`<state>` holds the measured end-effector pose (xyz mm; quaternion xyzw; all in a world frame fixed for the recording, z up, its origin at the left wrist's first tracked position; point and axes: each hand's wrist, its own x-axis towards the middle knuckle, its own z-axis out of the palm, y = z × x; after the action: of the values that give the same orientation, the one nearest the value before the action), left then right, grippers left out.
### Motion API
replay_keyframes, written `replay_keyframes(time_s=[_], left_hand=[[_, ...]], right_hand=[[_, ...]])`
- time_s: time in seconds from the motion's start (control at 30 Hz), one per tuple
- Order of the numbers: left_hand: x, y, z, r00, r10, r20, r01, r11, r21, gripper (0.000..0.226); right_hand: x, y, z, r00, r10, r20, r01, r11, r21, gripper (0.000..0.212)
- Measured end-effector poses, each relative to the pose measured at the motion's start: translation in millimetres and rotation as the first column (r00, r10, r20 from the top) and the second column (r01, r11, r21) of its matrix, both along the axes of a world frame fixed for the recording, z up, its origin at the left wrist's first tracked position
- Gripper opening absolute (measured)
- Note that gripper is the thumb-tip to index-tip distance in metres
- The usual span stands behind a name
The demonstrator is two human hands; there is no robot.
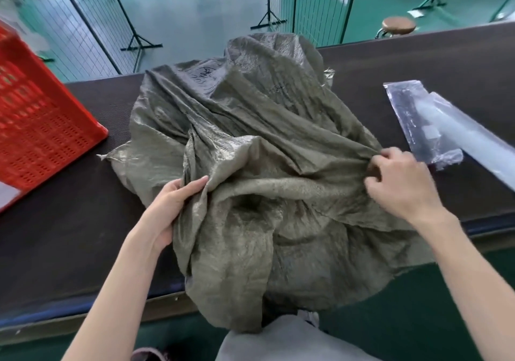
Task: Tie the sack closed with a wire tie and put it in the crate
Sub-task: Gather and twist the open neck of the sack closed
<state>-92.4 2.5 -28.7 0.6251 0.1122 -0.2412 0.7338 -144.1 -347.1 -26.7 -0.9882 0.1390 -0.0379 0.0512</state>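
A large crumpled olive-green woven sack [250,143] lies across the dark table [69,221], its near part hanging over the front edge. My left hand [175,204] grips a fold of the sack on its left side. My right hand [401,182] pinches the sack's cloth on the right side. A red perforated plastic crate [36,126] stands tilted at the table's left end. A clear plastic packet [423,126] with dark contents lies on the table to the right; I cannot tell whether it holds wire ties.
Behind the table are wire mesh fence panels [83,26] on black stands, a green floor and a round brown stool [398,26]. A pale flat strip [473,143] lies over the packet at the right edge. My grey-clad legs [278,341] are below the table.
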Motion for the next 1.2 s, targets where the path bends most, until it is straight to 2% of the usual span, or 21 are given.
replay_keyframes(time_s=[0.07,0.17,0.23,0.27,0.33,0.4,0.43,0.5,0.57,0.7,0.83,0.93,1.03,1.1,1.2], left_hand=[[2.1,-8.9,0.4,0.999,0.043,0.026,-0.043,0.999,-0.005,0.024],[4.6,-14.8,0.4,0.995,0.094,0.04,-0.092,0.995,-0.036,0.042],[3.6,-15.4,1.9,0.993,0.116,0.03,-0.114,0.991,-0.067,0.033],[2.7,-15.5,3.5,0.992,0.122,0.023,-0.12,0.99,-0.076,0.027],[1.5,-13.8,4.4,0.991,0.131,0.009,-0.129,0.987,-0.092,0.021],[-0.6,-11.3,5.9,0.99,0.142,-0.01,-0.142,0.982,-0.123,0.023],[-1.8,-10.1,6.7,0.989,0.147,-0.018,-0.148,0.98,-0.132,0.025],[-4.9,-8.4,8.1,0.987,0.151,-0.055,-0.158,0.977,-0.145,0.028],[-8.3,-7.7,9.4,0.982,0.147,-0.116,-0.163,0.977,-0.141,0.032],[-12.6,-11.3,2.0,0.982,0.11,-0.152,-0.13,0.983,-0.129,0.043],[-13.1,-26.0,-3.5,0.977,0.058,-0.204,-0.093,0.981,-0.17,0.05],[-4.3,-34.2,-0.7,0.971,0.019,-0.24,-0.074,0.973,-0.22,0.049],[7.6,-41.6,1.1,0.964,-0.007,-0.267,-0.048,0.979,-0.196,0.044],[17.4,-42.6,0.1,0.965,0.017,-0.262,-0.047,0.993,-0.11,0.032],[26.6,-40.2,-1.9,0.966,0.052,-0.252,-0.053,0.999,0.006,0.03]], right_hand=[[-6.5,20.0,-2.1,0.983,0.069,0.17,-0.079,0.996,0.05,0.035],[-14.9,51.3,-0.9,0.863,0.146,0.483,-0.23,0.966,0.12,0.032],[-17.3,68.5,-2.5,0.783,0.302,0.545,-0.411,0.907,0.088,0.037],[-17.2,76.4,-5.4,0.765,0.424,0.485,-0.512,0.857,0.058,0.049],[-14.1,91.0,-11.4,0.727,0.649,0.225,-0.666,0.746,0.0,0.082],[-9.2,105.2,-19.0,0.685,0.727,0.05,-0.728,0.686,-0.003,0.094],[-7.0,112.4,-21.7,0.663,0.748,0.032,-0.749,0.662,0.018,0.087],[-5.6,122.5,-25.8,0.611,0.786,0.091,-0.792,0.606,0.075,0.058],[-8.4,125.3,-27.4,0.569,0.809,0.144,-0.818,0.541,0.196,0.033],[-20.5,114.5,-12.0,0.603,0.776,0.184,-0.725,0.438,0.531,0.007],[-31.9,94.4,11.5,0.667,0.713,0.215,-0.63,0.387,0.673,0.004],[-39.2,85.3,15.6,0.695,0.679,0.234,-0.616,0.396,0.681,0.005],[-50.2,77.2,16.1,0.692,0.681,0.24,-0.65,0.442,0.619,0.005],[-57.0,74.1,17.8,0.657,0.702,0.274,-0.719,0.473,0.51,0.017],[-62.0,72.5,22.3,0.647,0.627,0.434,-0.76,0.484,0.433,0.028]])
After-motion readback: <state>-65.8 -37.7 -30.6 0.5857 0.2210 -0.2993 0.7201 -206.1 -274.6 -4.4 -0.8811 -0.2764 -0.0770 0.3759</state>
